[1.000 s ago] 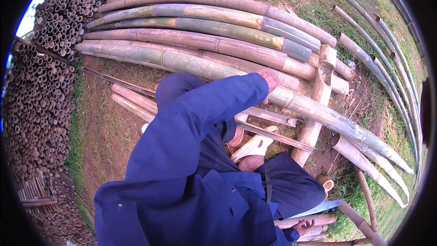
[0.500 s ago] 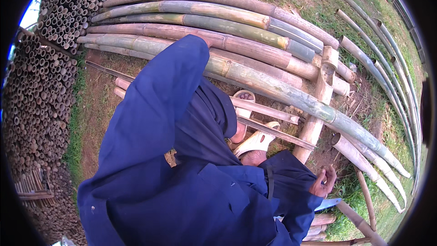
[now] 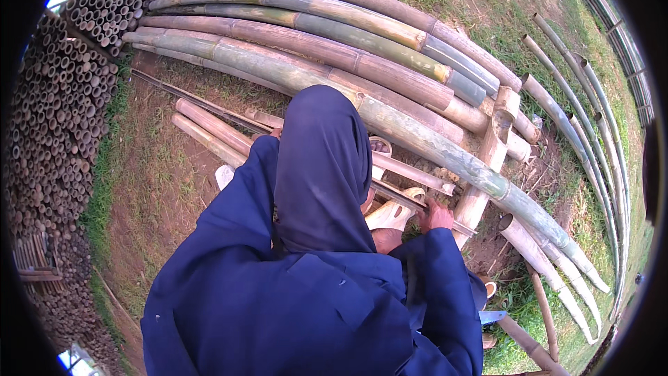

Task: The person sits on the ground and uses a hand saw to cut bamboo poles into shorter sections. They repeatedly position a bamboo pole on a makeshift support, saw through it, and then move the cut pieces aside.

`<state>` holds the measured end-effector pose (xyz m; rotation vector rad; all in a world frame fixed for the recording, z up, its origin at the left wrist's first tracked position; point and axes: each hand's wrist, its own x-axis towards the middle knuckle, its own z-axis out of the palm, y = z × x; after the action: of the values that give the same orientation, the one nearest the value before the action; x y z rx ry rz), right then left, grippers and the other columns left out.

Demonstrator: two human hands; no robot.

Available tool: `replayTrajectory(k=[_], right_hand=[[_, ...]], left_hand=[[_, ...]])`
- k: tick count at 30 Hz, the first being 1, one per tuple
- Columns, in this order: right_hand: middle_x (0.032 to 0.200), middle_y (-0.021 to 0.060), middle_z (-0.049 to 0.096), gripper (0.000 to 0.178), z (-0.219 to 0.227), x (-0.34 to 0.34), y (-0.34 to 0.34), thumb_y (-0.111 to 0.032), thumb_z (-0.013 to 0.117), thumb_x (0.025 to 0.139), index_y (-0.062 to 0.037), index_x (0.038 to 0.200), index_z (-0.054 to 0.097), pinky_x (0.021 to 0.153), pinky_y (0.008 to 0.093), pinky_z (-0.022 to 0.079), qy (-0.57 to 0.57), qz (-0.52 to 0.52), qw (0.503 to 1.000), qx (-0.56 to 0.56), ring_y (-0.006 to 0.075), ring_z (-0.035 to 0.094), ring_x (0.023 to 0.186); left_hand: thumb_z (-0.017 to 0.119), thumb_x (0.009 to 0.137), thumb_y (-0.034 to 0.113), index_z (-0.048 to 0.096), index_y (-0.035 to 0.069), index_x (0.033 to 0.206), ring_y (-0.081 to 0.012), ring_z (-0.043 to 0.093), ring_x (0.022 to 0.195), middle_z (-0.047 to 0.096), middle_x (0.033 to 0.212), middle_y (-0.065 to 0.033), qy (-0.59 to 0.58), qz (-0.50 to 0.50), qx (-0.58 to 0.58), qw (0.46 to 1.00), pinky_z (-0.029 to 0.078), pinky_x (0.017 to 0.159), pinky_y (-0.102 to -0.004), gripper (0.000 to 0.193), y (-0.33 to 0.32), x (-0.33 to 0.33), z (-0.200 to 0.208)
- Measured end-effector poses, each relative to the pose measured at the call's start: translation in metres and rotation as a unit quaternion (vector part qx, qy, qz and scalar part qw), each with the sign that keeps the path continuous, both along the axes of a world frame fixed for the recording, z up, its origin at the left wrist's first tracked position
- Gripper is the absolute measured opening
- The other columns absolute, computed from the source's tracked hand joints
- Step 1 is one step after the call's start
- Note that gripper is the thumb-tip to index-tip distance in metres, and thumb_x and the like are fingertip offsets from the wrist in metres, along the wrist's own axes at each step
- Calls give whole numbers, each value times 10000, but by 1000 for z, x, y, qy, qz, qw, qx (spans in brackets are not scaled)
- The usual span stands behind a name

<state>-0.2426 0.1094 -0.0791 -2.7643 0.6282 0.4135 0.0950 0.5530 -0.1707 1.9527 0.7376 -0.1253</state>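
A long split bamboo strip (image 3: 202,106) runs from the far left, behind my raised knee, to the right. My right hand (image 3: 437,216) is closed on the strip near its right end, beside a notched bamboo post (image 3: 480,191). My left hand (image 3: 276,132) shows only as a small patch beyond my left sleeve, beside the strip; its fingers are hidden. Another split bamboo piece (image 3: 417,173) lies just beyond the strip. Below them is my foot in a pale clog (image 3: 393,214). The blue blade of a saw (image 3: 492,317) is visible by my right sleeve.
Several long bamboo poles (image 3: 362,63) lie side by side ahead, their right ends by the notched post. More poles (image 3: 591,132) lie on the grass at right. Stacked bamboo culms (image 3: 56,146) form a wall at left. Two short pieces (image 3: 209,129) rest on the ground.
My right hand has moved from beside my right knee up to the strip and closed on it. My left arm has drawn back from the long poles towards the strip.
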Motion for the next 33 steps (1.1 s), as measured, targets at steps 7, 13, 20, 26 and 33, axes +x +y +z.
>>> replayTrajectory(k=[7, 13, 20, 26, 33], right_hand=[[1012, 58, 661, 309, 54, 31, -17, -232, 774, 814, -161, 1082, 637, 861, 479, 485, -155, 70, 981, -96, 305, 643, 1015], [936, 86, 639, 350, 69, 52, -32, -140, 755, 744, -149, 1061, 605, 795, 464, 464, -175, 66, 973, -137, 308, 641, 973], [1013, 111, 654, 397, 75, 54, -37, -225, 741, 862, -129, 1232, 630, 933, 471, 446, -239, 116, 962, -71, 344, 616, 1028], [979, 123, 672, 424, 121, 77, -36, -244, 743, 888, -131, 1283, 638, 825, 473, 523, -241, 165, 956, 8, 368, 666, 929], [905, 119, 636, 403, 135, 96, -22, -251, 793, 857, -129, 1223, 674, 757, 467, 518, -299, 154, 942, -27, 358, 666, 859]], left_hand=[[694, 948, 427, 527, 118, 1034, -293, 607, 670, 585, 769, -82, 92, 145, -459, 872, 544, 676, -529, 363, -54, 17, 20], [642, 991, 447, 528, 138, 983, -285, 577, 595, 555, 700, -58, 58, 158, -549, 819, 542, 630, -536, 329, -82, 47, 43], [505, 1053, 528, 529, 155, 958, -244, 518, 531, 468, 594, -21, -44, 128, -619, 774, 531, 620, -506, 385, -80, 87, 73], [503, 1068, 491, 557, 93, 1052, -227, 535, 578, 505, 660, -37, -70, 122, -607, 782, 554, 665, -468, 401, -15, 141, 116], [494, 1095, 368, 559, -4, 1160, -299, 682, 792, 666, 898, -139, -102, 120, -541, 826, 606, 827, -478, 383, -24, 127, 159]])
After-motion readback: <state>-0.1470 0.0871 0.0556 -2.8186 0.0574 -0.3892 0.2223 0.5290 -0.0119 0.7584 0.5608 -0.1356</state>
